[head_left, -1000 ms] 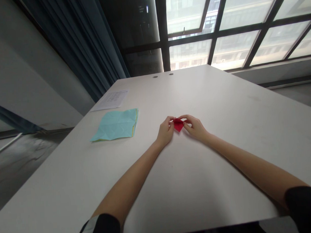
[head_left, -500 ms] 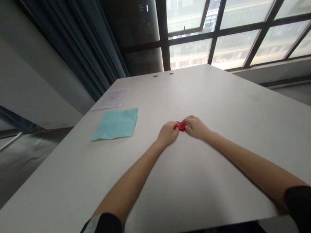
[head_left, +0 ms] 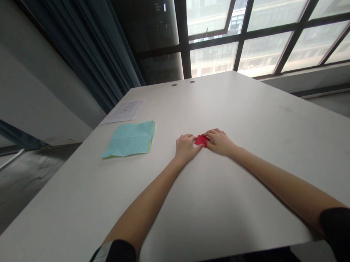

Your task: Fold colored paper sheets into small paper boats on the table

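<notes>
A small piece of folded red paper (head_left: 201,140) lies on the white table (head_left: 213,206) between my two hands. My left hand (head_left: 187,148) is open at its left side, thumb and fingers spread apart, with the thumb tip at the paper's near edge. From the right, my right hand (head_left: 220,141) grips the paper between thumb and fingers, covering its right part. Fine folds in the paper are too small to make out.
Light blue creased sheets (head_left: 130,138) with a yellow edge showing lie left of my hands. Behind them is a white printed sheet (head_left: 123,111). Two round dark discs (head_left: 174,85) sit near the table's far edge, before a curtain (head_left: 102,53) and windows.
My left hand has loosened and shifted slightly left, its fingers now spread. More of the red paper shows, with a flatter, smoother face. The right hand stays on it.
</notes>
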Motion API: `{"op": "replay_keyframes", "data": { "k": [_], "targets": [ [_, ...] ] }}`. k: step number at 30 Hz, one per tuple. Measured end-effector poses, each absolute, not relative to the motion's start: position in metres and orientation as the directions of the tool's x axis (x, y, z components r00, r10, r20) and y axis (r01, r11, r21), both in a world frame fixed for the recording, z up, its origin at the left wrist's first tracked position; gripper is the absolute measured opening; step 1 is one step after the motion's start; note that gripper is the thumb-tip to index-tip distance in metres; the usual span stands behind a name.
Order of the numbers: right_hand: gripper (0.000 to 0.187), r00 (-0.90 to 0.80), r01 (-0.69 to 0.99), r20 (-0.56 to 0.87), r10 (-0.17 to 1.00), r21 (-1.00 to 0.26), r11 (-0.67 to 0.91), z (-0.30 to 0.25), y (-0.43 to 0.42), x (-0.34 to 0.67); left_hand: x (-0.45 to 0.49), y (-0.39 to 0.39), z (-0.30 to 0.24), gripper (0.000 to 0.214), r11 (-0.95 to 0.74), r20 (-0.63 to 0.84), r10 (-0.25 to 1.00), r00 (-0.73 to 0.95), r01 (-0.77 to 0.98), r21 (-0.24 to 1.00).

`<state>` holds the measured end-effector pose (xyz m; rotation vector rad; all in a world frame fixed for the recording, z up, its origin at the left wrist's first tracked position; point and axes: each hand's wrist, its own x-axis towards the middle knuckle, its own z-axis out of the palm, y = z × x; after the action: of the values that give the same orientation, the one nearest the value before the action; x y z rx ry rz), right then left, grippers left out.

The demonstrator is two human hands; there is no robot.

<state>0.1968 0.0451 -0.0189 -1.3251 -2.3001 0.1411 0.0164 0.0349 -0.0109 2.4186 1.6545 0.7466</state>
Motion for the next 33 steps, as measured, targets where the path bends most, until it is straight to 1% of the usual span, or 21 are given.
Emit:
{"op": "replay_keyframes", "data": {
  "k": [3, 6, 9, 12, 15, 20, 23, 28, 30, 33],
  "targets": [
    [0.033, -0.387, 0.760, 0.365, 0.847, -0.393, 0.517, -0.019, 0.046, 0.196, 0.017, 0.035, -0.011, 0.034, -0.426, 0.346, 0.890, 0.296, 0.810, 0.403],
    [0.030, -0.314, 0.687, 0.410, 0.856, -0.524, 0.503, -0.015, 0.045, 0.194, 0.016, 0.036, -0.011, 0.032, -0.482, 0.396, 0.864, 0.310, 0.736, 0.475],
    [0.019, -0.225, 0.599, 0.456, 0.861, -0.632, 0.492, -0.009, 0.043, 0.190, 0.015, 0.037, -0.010, 0.025, -0.520, 0.440, 0.848, 0.294, 0.620, 0.588],
    [0.013, -0.193, 0.556, 0.467, 0.863, -0.673, 0.488, -0.004, 0.040, 0.186, 0.014, 0.039, -0.010, 0.021, -0.463, 0.419, 0.883, 0.212, 0.540, 0.703],
    [0.014, -0.207, 0.551, 0.468, 0.859, -0.670, 0.498, -0.002, 0.037, 0.184, 0.015, 0.039, -0.009, 0.016, -0.424, 0.402, 0.902, 0.156, 0.493, 0.759],
    [0.012, -0.197, 0.524, 0.506, 0.840, -0.670, 0.526, 0.002, 0.035, 0.184, 0.016, 0.036, -0.005, 0.012, -0.451, 0.441, 0.888, 0.134, 0.448, 0.772],
    [0.007, -0.207, 0.535, 0.540, 0.816, -0.635, 0.557, 0.006, 0.036, 0.185, 0.017, 0.034, -0.003, 0.011, -0.493, 0.484, 0.863, 0.145, 0.452, 0.743],
    [0.004, -0.288, 0.532, 0.597, 0.749, -0.551, 0.643, 0.009, 0.038, 0.188, 0.017, 0.032, -0.002, 0.008, -0.544, 0.545, 0.826, 0.145, 0.459, 0.702],
    [0.004, -0.324, 0.543, 0.596, 0.735, -0.519, 0.660, 0.009, 0.039, 0.189, 0.017, 0.032, -0.002, 0.008, -0.535, 0.542, 0.831, 0.129, 0.454, 0.713],
    [0.006, -0.338, 0.569, 0.580, 0.741, -0.502, 0.652, 0.009, 0.038, 0.189, 0.018, 0.033, -0.003, 0.010, -0.499, 0.508, 0.856, 0.098, 0.413, 0.762]
  ]
}}
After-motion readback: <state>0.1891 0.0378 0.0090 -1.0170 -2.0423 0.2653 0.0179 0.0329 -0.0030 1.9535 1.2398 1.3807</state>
